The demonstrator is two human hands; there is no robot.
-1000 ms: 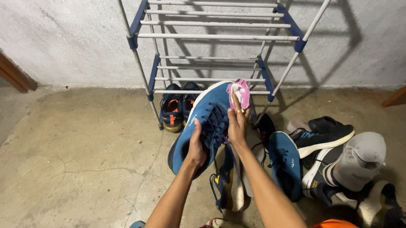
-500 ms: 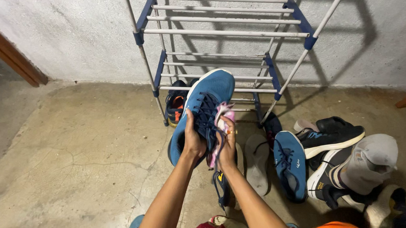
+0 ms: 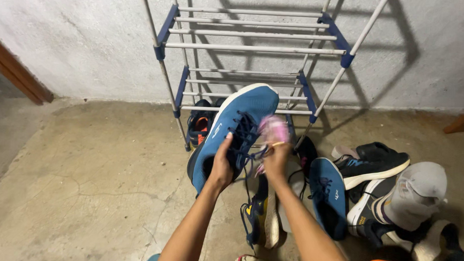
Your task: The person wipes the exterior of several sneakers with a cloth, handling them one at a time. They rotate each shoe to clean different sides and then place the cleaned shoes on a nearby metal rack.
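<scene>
My left hand (image 3: 221, 168) grips a blue sneaker (image 3: 237, 123) by its heel side and holds it up, toe pointing away, above the floor. My right hand (image 3: 276, 159) holds a pink cloth (image 3: 273, 129), blurred with motion, against the sneaker's laced side. The dark blue laces hang loose between the two hands. Right behind the raised shoe stands a metal shoe rack (image 3: 250, 49) with blue joints.
A dark shoe with orange (image 3: 200, 125) sits under the rack's lowest shelf. Several shoes lie on the concrete floor at right: a blue sneaker (image 3: 328, 198), a black one (image 3: 372, 158), a grey-white one (image 3: 412, 196). Another shoe (image 3: 262, 214) lies below my hands.
The cloth has moved from the sneaker's toe down along its laced side and is now blurred. The sneaker sits a little higher and more to the right in view.
</scene>
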